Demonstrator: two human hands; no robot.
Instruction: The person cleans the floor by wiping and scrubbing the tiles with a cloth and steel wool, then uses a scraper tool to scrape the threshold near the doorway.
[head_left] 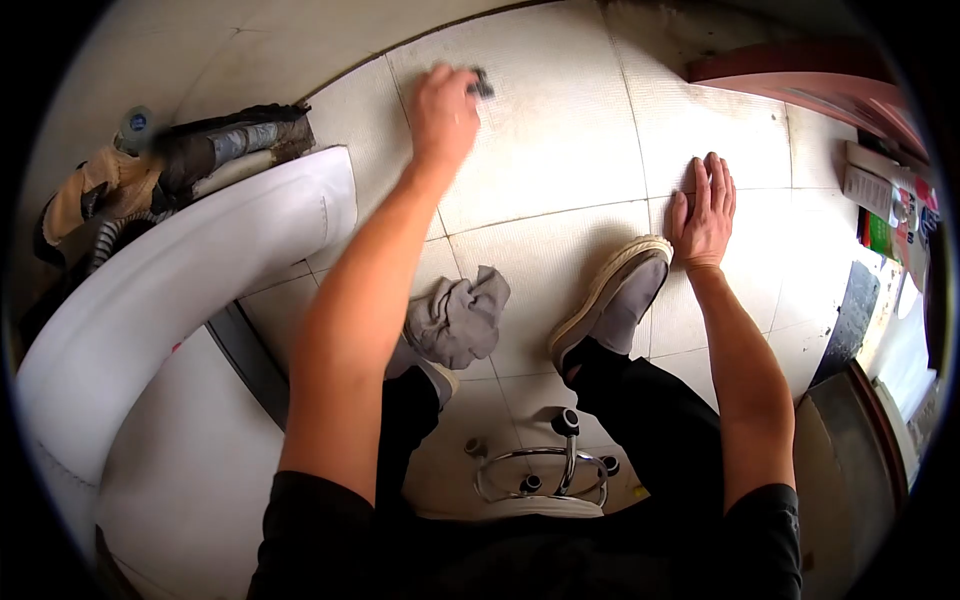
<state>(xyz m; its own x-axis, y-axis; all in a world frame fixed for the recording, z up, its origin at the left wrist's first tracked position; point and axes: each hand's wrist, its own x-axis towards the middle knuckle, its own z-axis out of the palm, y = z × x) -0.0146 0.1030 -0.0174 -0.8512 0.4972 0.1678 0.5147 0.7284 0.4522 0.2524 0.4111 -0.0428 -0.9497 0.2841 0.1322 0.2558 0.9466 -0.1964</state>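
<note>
My left hand [445,112] is stretched far forward, low over the tiled floor [545,110], with its fingers closed on a small dark grey pad [482,84]. Blur hides what the pad is made of. Palm down, my right hand [705,215] rests on the tiles with its fingers extended and holds nothing. It lies just beyond the toe of my right shoe [625,300]. A crumpled grey rag [460,316] lies by my left shoe [440,380], partly hiding it.
A wheeled stool [567,455] is beneath me. Along my left curves a white basin-like rim [190,265], with gloves [95,190] and a bottle [137,125] behind it. A reddish-brown piece of furniture [800,75] stands at far right, above several packages [885,195].
</note>
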